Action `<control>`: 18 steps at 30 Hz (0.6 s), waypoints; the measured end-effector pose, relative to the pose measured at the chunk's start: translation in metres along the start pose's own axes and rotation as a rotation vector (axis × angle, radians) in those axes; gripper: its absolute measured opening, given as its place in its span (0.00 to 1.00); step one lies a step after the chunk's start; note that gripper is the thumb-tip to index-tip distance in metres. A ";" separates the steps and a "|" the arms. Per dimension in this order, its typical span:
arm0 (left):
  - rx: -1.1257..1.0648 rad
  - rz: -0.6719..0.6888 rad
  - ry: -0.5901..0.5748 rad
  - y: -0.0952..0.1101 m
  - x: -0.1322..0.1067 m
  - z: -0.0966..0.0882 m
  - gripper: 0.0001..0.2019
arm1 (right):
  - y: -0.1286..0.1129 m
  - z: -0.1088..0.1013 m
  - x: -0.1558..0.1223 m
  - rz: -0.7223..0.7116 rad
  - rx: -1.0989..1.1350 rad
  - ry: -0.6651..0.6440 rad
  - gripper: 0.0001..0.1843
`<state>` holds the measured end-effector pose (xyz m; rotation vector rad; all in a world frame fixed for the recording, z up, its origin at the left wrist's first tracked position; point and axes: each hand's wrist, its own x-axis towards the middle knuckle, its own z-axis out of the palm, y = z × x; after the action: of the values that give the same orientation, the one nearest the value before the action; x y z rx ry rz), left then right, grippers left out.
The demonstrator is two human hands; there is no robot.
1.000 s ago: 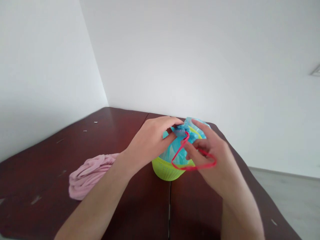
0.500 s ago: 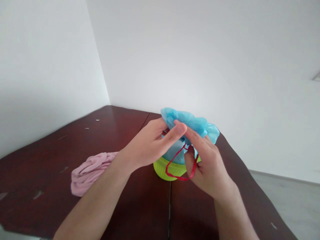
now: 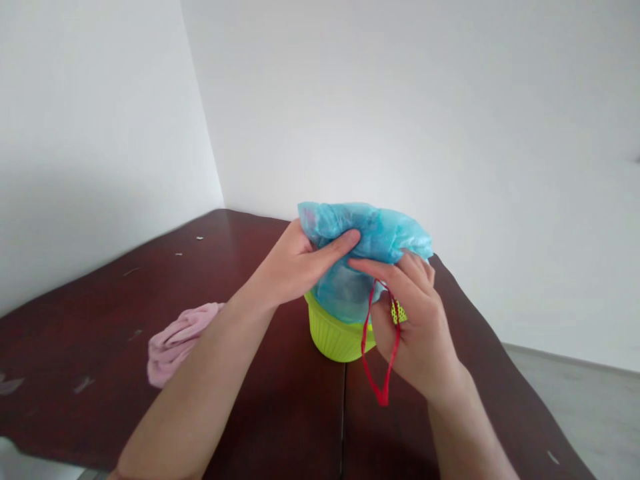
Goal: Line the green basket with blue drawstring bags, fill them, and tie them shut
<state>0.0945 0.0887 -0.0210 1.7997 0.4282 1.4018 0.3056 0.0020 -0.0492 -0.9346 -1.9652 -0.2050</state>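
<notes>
A translucent blue plastic bag point(image 3: 345, 290) rises out of a lime-green basket point(image 3: 337, 337), its gathered top held between both hands. My left hand point(image 3: 305, 260) grips the bag's upper left part, thumb laid across the front and fingers hidden behind the plastic. On the other side, my right hand point(image 3: 413, 307) is closed on the bag's right edge, its index finger stretched along the front. A red drawstring point(image 3: 383, 393) loops down from the bag near the right hand's thumb. What the bag holds, if anything, cannot be made out.
A folded pink cloth point(image 3: 175, 343) lies left of the basket, partly behind my left forearm. The dark reddish-brown table point(image 3: 280, 413) has a seam down its middle and a few pale scuffs. White walls point(image 3: 350, 100) stand behind and to the left.
The bag's top has been spread wider and lifted slightly, with more of its front showing. My left hand moved left and up. The red drawstring now hangs lower and straighter.
</notes>
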 end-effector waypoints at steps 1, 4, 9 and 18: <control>0.039 0.040 0.030 -0.001 0.000 0.000 0.25 | 0.002 0.000 0.000 0.045 -0.012 0.051 0.33; 0.196 0.157 0.139 -0.002 -0.003 -0.002 0.22 | 0.010 0.002 0.001 0.162 0.032 0.142 0.29; 0.251 0.227 0.089 0.006 -0.008 -0.002 0.14 | 0.012 0.007 0.003 0.230 0.263 0.283 0.39; 0.402 0.234 -0.567 0.022 -0.021 -0.001 0.15 | 0.008 0.000 0.005 0.252 0.317 -0.039 0.29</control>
<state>0.0823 0.0607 -0.0182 2.5355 0.2072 0.9205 0.3091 0.0105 -0.0470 -0.9674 -1.8246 0.2633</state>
